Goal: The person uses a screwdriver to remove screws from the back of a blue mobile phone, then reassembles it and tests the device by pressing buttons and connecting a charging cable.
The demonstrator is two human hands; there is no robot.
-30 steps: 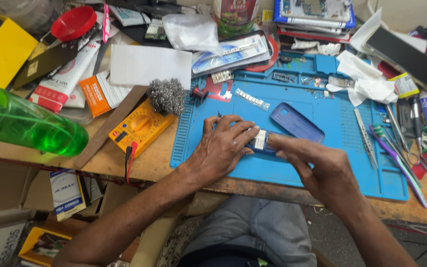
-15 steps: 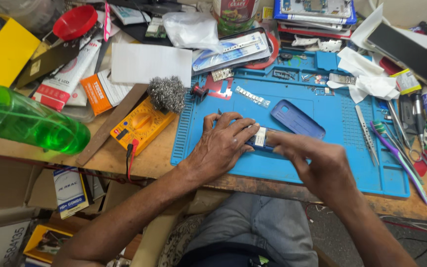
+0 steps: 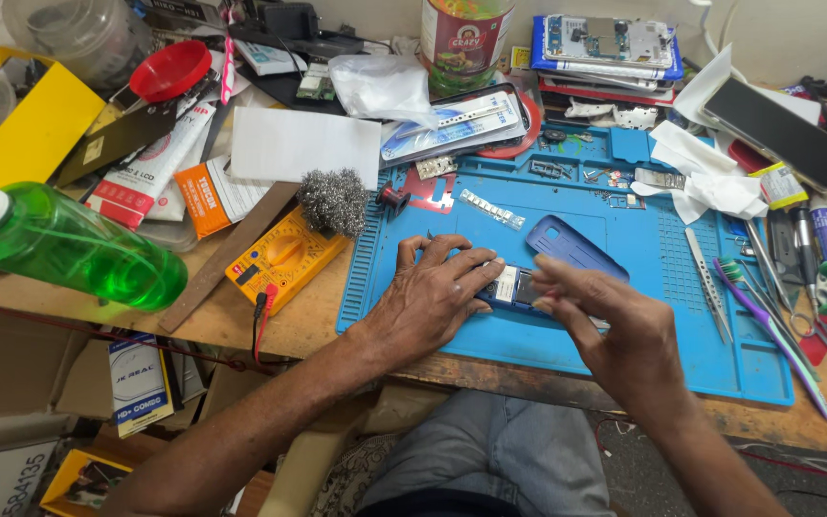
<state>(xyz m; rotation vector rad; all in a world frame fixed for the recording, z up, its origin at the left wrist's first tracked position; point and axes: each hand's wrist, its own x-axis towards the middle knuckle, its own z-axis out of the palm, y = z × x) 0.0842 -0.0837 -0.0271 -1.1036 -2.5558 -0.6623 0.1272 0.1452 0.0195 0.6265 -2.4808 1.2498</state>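
Left hand (image 3: 433, 297): closed on the small opened phone (image 3: 514, 285), pressed onto the blue mat (image 3: 567, 335).
Right hand (image 3: 614, 325): fingertips touching the phone; grip cannot be told.
Change: hardly any; same hold is kept.

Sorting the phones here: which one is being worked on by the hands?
The small phone on the blue mat, between the left hand and right hand; the black phone lies untouched at upper right.

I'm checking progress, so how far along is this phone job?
Done: the blue back cover is off and lies on the blue mat beside the hands. In hand: the left hand pins the opened phone down while the right hand works at its exposed inside. Left: the cover is not yet refitted; tweezers lie unused.
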